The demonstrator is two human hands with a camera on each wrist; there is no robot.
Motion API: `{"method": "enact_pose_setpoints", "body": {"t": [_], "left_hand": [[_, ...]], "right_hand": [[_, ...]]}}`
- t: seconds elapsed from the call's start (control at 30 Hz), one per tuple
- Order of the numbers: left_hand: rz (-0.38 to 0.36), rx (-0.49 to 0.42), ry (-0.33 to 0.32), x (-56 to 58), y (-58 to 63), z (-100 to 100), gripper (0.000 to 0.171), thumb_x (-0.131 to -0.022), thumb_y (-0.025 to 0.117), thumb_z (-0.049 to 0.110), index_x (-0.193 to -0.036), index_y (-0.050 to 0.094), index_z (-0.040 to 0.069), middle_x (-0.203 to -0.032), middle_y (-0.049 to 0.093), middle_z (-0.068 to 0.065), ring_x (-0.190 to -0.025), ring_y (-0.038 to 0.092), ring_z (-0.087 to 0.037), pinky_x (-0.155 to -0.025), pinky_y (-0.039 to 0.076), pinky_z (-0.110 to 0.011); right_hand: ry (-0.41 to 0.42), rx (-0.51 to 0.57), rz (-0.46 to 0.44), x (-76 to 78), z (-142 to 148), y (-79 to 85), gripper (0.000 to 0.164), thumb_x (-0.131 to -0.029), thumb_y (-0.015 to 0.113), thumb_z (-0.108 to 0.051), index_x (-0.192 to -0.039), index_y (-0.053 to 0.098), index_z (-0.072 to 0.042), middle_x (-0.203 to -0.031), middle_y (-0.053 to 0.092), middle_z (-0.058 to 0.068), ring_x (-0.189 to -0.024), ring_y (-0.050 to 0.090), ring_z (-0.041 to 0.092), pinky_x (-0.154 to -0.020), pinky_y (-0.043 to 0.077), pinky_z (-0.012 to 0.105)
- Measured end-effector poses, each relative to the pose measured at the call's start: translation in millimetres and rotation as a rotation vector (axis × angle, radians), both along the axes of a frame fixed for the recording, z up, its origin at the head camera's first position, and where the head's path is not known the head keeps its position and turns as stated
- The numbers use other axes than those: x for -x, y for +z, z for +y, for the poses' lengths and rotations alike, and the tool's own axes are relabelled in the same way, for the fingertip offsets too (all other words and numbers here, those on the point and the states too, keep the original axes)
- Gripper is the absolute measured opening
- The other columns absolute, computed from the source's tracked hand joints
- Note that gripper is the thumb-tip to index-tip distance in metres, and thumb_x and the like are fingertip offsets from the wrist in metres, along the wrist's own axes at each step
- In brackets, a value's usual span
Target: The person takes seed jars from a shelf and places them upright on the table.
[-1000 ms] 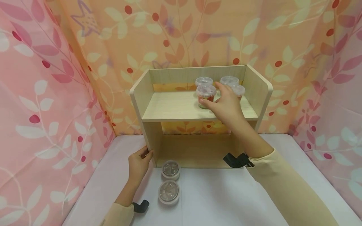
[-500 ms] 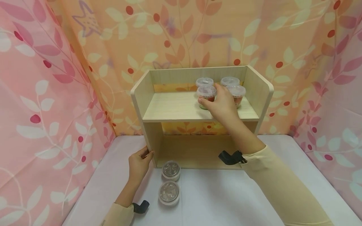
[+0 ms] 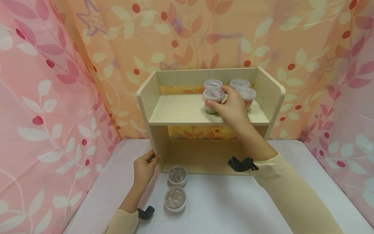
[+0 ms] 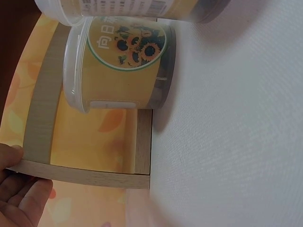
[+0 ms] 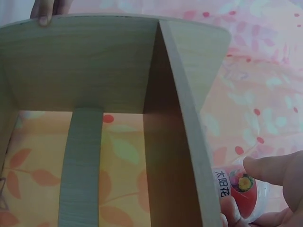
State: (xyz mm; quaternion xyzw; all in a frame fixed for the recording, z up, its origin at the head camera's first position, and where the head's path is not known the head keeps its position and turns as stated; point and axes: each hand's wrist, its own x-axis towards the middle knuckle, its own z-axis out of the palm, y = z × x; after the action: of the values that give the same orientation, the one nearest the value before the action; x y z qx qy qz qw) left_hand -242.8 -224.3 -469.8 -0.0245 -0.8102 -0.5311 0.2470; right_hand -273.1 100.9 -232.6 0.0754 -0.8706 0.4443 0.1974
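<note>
A clear-lidded plastic tub [image 3: 214, 94] stands at the front of the upper board of a small wooden shelf [image 3: 172, 112]. My right hand [image 3: 233, 109] grips it between thumb and fingers; in the right wrist view its red label [image 5: 250, 201] bears a flower picture. Three similar tubs sit close by: one behind it [image 3: 213, 84], one at the front right [image 3: 246, 94], one at the back right [image 3: 240, 83]. Low on the left, my left hand [image 3: 143, 169] pinches the front edge of the shelf's side panel [image 3: 153, 139], with the thumb on the inner face.
Two more lidded tubs, a nearer one [image 3: 175, 198] and a farther one [image 3: 177, 175], stand on the white tabletop [image 3: 222, 204] before the shelf's left end. Yellow labels with sunflowers [image 4: 137, 47] show in the left wrist view. Patterned curtains [image 3: 187, 35] enclose the back and sides.
My right hand and forearm have shifted slightly left, uncovering more of the front right tub. The gripped tub has barely moved. My left hand keeps its hold on the side panel.
</note>
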Motion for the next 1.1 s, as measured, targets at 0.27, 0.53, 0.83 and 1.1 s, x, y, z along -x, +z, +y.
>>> {"method": "enact_pose_setpoints", "body": {"t": [0.27,0.53,0.83,1.1], "left_hand": [[0.009,-0.004,-0.001,0.6,1.9,1,0.029,-0.090,0.078,0.006,-0.118,0.076,0.000,-0.106,0.077,-0.019,-0.099,0.075,-0.028,-0.077,0.062,-0.027],[0.022,-0.010,-0.008,1.3,-0.4,0,0.029,-0.090,0.077,0.005,-0.118,0.075,-0.001,-0.106,0.076,-0.020,-0.098,0.075,-0.029,-0.076,0.061,-0.024],[0.027,0.008,0.009,-0.4,-0.3,0,0.027,-0.090,0.078,0.006,-0.116,0.076,-0.001,-0.104,0.077,-0.019,-0.096,0.076,-0.028,-0.075,0.061,-0.023],[0.030,0.009,0.010,-0.1,-0.1,1,0.028,-0.089,0.078,0.005,-0.117,0.075,-0.002,-0.103,0.077,-0.019,-0.096,0.075,-0.030,-0.074,0.060,-0.020]], "right_hand": [[0.086,0.099,-0.015,-22.5,7,0.2,0.080,-0.086,0.085,-0.030,-0.153,0.046,-0.011,-0.136,0.058,0.006,-0.075,0.055,0.018,-0.055,0.045,0.019],[0.199,0.147,-0.010,-53.1,13,-7.2,0.077,-0.086,0.085,-0.025,-0.152,0.048,-0.013,-0.114,0.061,0.010,-0.081,0.058,0.020,-0.058,0.048,0.018],[0.315,0.118,0.092,-87.1,13,-41.1,0.073,-0.083,0.087,-0.013,-0.148,0.052,-0.013,-0.109,0.067,0.008,-0.080,0.060,0.022,-0.066,0.054,0.017],[0.375,0.102,0.150,-103.6,11,-78.1,0.074,-0.080,0.089,-0.009,-0.145,0.055,-0.015,-0.125,0.062,0.002,-0.085,0.058,0.020,-0.069,0.056,0.022]]}}
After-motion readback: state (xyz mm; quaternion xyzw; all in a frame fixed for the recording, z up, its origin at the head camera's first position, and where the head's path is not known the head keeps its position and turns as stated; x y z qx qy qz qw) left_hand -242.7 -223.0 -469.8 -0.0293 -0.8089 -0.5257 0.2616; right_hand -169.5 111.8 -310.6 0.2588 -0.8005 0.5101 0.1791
